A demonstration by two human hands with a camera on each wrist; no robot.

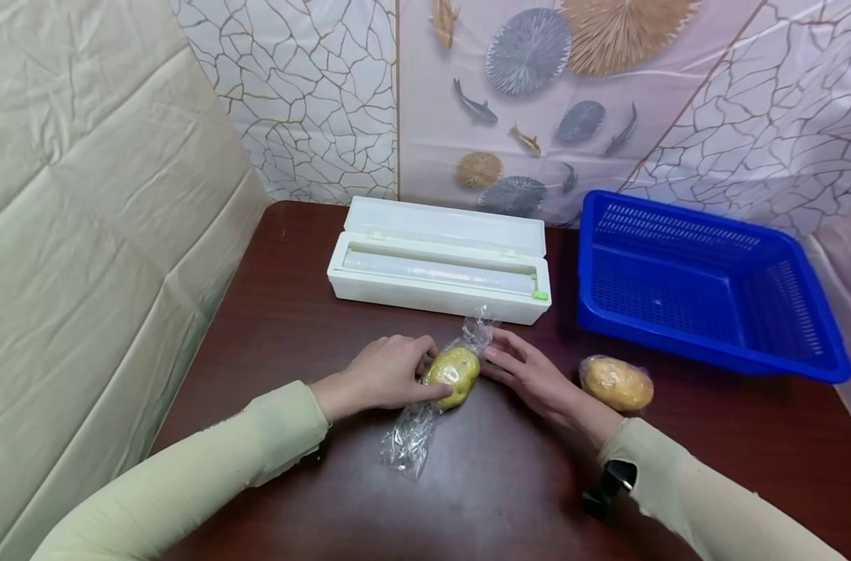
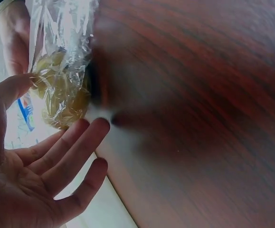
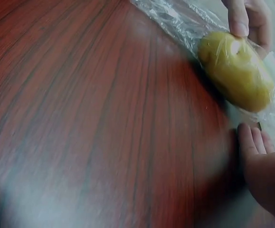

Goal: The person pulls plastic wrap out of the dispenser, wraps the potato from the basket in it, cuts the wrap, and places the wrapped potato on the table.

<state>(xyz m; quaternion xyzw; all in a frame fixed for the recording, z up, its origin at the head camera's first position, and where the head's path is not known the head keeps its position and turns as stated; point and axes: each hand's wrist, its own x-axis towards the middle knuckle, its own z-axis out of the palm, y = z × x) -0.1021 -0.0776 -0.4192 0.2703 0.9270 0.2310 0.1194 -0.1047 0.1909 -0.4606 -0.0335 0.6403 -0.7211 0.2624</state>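
Note:
A yellow potato (image 1: 453, 377) lies on the table in clear plastic wrap. My left hand (image 1: 390, 372) grips it from the left, thumb across its near side and fingers at its far side. Loose wrap (image 1: 408, 444) sticks out toward me, and a gathered end (image 1: 478, 327) points away toward the white box. At this far end is my right hand (image 1: 527, 374), fingers extended with the fingertips right at the wrap. In the right wrist view the right hand (image 3: 270, 166) lies palm up just below the potato (image 3: 237, 71).
Behind the hands stands a white wrap dispenser box (image 1: 436, 296), lid raised, a film roll (image 1: 439, 271) inside and a green slider (image 1: 540, 295) at its right end. A blue plastic basket (image 1: 706, 354) stands back right. A second wrapped potato (image 1: 616, 383) lies beside the right wrist.

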